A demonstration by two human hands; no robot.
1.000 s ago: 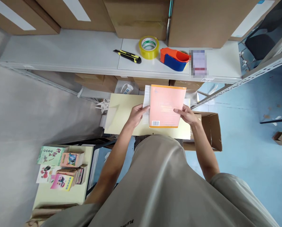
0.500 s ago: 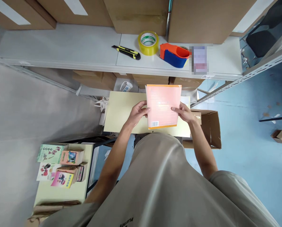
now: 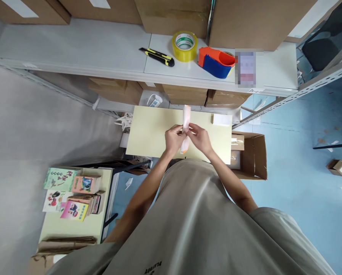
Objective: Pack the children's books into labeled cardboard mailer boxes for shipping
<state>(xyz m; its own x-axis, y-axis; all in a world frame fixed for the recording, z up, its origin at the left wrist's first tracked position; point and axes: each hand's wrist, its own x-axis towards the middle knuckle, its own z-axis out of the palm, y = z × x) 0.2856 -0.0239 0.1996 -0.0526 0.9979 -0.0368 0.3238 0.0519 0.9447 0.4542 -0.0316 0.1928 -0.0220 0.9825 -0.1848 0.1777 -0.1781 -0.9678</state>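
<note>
A thin pink book [image 3: 186,114] with orange ends stands over the pale yellow table [image 3: 150,131], showing only as a narrow upright strip. Whether it is turned edge-on or folded, I cannot tell. My left hand [image 3: 175,140] grips its left side, thumb and fingers closed. From the other side, my right hand [image 3: 200,138] pinches it near the middle, with its fingertips close to those of the left. Behind my right hand, a white slip [image 3: 221,119] lies on the table.
On the shelf [image 3: 81,47] ahead are a box cutter [image 3: 157,57], a yellow tape roll [image 3: 184,46] and a tape dispenser [image 3: 216,62], with cardboard boxes behind. An open carton [image 3: 253,156] stands right of the table. Several books [image 3: 86,184] sit on a side table at lower left.
The pink book has gone from showing its broad barcoded face to a narrow strip. My hands have come closer together around it, the right one moving left. The white slip is now uncovered.
</note>
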